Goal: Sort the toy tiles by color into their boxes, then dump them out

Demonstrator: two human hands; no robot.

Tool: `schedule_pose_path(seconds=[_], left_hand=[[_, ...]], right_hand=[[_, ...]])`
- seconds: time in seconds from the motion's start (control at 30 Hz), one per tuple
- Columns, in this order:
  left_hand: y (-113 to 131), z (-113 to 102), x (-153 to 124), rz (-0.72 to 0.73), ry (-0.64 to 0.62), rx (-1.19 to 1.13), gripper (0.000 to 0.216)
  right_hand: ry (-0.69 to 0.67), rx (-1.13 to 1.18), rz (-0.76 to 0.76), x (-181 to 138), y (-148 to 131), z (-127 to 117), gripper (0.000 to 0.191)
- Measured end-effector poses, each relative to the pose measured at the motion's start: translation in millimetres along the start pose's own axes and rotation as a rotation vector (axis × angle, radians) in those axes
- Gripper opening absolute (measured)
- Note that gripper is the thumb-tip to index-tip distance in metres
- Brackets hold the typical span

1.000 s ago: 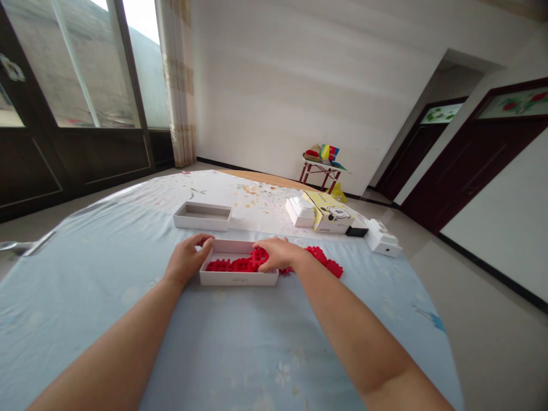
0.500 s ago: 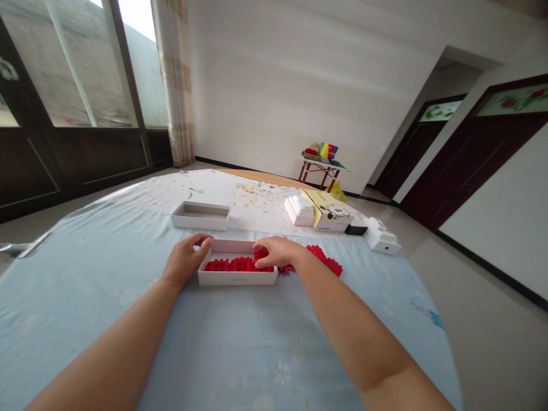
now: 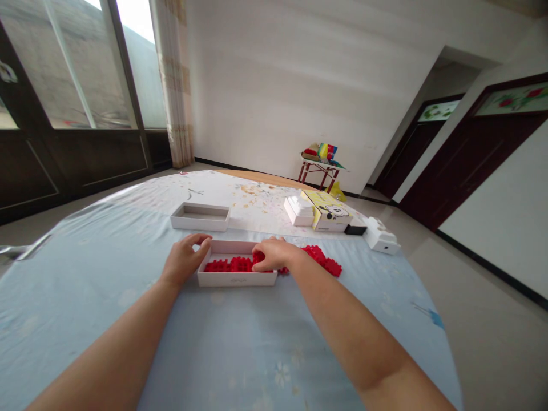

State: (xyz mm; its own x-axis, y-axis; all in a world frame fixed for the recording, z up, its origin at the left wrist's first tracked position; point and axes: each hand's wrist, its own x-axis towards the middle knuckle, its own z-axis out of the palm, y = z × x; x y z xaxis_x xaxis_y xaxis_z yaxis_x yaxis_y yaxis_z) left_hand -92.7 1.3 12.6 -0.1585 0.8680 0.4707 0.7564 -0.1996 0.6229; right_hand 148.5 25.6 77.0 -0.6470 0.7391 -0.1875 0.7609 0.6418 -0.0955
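Note:
A white open box (image 3: 238, 279) stands on the table in front of me, with red notched plastic blocks (image 3: 226, 266) along its inside. My left hand (image 3: 185, 260) is closed on the box's left end wall, thumb and fingers on either side of it. Over the right end of the box, my right hand (image 3: 277, 254) pinches a red block (image 3: 257, 258) low inside, partly covered by the fingers. More red blocks (image 3: 324, 262) lie in a heap on the cloth to the right, partly behind my right wrist.
Behind the box is another shallow white box (image 3: 201, 218). Further right stand a white carton (image 3: 298, 211), a yellow cartoon box (image 3: 329, 212), a small black item (image 3: 355, 228) and a white device or box (image 3: 382, 236). A pale flowered tablecloth (image 3: 222, 348) covers the round table.
My right hand has shifted very slightly left and down with the red block. My left hand stays on the box's end.

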Motion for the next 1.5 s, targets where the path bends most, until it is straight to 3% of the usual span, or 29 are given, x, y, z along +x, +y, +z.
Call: schedule_pose_path(seconds=[0.13, 0.33, 0.47, 0.7, 0.93, 1.03, 1.13, 1.27, 1.37, 1.5], left_hand=[[18.2, -3.8, 6.8, 0.107, 0.033, 0.041, 0.035], [54.3, 5.1, 4.9, 0.251, -0.361, 0.145, 0.025], [54.0, 13.7, 1.4, 0.277, -0.466, 0.172, 0.019], [48.9, 16.2, 2.1, 0.222, -0.449, 0.103, 0.021], [54.1, 12.9, 1.1, 0.228, -0.454, 0.125, 0.023], [55.7, 3.8, 5.4, 0.235, -0.358, 0.210, 0.025], [47.1, -6.0, 12.4, 0.213, -0.181, 0.272, 0.027], [22.0, -11.0, 18.4, 0.160, -0.020, 0.330, 0.032], [7.2, -9.0, 18.0, 0.070, -0.031, 0.343, 0.038], [0.9, -5.4, 15.4, -0.129, -0.154, 0.338, 0.043]], right_hand=[[0.023, 0.037, 0.004, -1.1, 0.9, 3.0, 0.045], [0.050, 0.005, 0.057, 2.2, -2.3, 6.7, 0.038], [0.074, -0.018, 0.078, 3.4, -4.9, 8.3, 0.036], [0.067, -0.082, 0.064, 2.4, -9.7, 7.3, 0.023], [0.007, 0.028, 0.004, -2.1, 2.6, 1.7, 0.038], [0.078, 0.191, -0.003, -5.6, 10.6, 0.3, 0.042], [0.171, 0.183, 0.007, -6.3, 13.4, 5.1, 0.032], [0.141, 0.162, -0.054, -7.1, 11.1, 14.4, 0.027], [0.268, 0.271, -0.021, -17.6, 14.8, 13.6, 0.028], [0.565, 0.399, 0.072, -49.6, 41.7, 9.9, 0.027]])
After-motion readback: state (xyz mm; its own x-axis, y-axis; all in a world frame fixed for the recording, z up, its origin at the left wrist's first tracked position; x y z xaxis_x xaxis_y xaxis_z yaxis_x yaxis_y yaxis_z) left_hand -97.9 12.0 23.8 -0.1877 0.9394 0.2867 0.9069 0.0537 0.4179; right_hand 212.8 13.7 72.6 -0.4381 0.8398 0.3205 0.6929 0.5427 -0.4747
